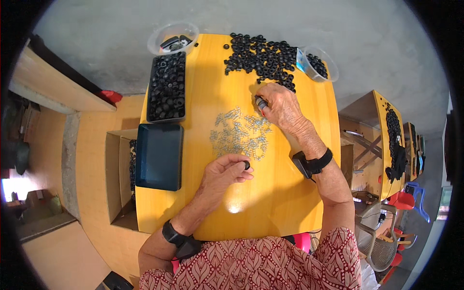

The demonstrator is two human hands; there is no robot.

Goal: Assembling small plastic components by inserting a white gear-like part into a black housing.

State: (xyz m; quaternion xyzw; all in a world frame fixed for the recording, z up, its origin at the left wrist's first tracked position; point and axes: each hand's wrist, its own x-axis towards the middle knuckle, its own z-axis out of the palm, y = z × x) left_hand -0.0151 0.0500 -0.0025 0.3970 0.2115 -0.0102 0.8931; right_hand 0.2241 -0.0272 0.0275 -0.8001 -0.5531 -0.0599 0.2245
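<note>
Between the thumb and fingers of my left hand (224, 172) is a small round black part (246, 165), held just below a spread of small silvery metal pieces (239, 135). My right hand (280, 106) is closed around a short dark cylindrical piece (261, 103), and its exact kind is not plain. That hand is at the upper right of the metal pieces, just below a heap of black ring-shaped parts (261, 55). The fingers wrapped under the right hand's grip are partly hidden.
A black tray full of small black parts (183, 87) stands at the table's left, above a dark tray (182, 159). Clear plastic tubs stand at the far left (152, 41) and far right (332, 72). An open cardboard box (113, 179) sits beyond the left edge.
</note>
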